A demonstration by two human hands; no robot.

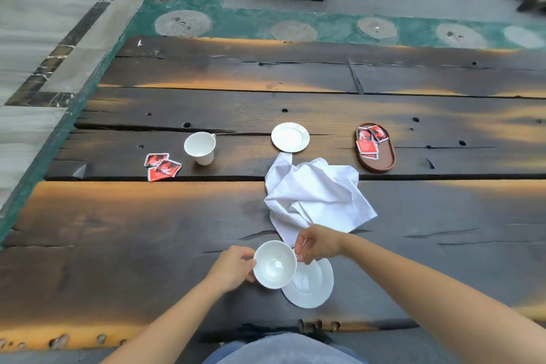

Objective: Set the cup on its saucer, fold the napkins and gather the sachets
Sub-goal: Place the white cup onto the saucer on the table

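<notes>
a: start with the biggest thing.
b: the dark plank table (165,245) fills most of the frame. on it, centre, lies a crumpled white napkin (313,195), soft and limp; i'd judge it wants flattening, then lifting by its corners.
a: and the wooden tray?
b: the oval tray (381,164) sits right of centre with red sachets (367,142) in it. more loose sachets (161,167) lie left of centre, just beside a second cup (200,147). they look light and thin, probably best pinched at an edge.
a: saucers?
b: a far saucer (290,137) sits bare above the napkin. the near saucer (313,287) is at lower centre, partly under the cup.
a: where is the cup itself?
b: the near cup (274,263) is at lower centre, overlapping the saucer's left edge, not centred on it. whether it is resting or lifted i cannot tell.
a: hands?
b: the left hand (233,267) has its fingers curled against the cup's left wall; the right hand (317,242) pinches narrowly at the handle side. glazed china, likely hard, slick and chippable, so handle plus a steadying wall seems sound.
</notes>
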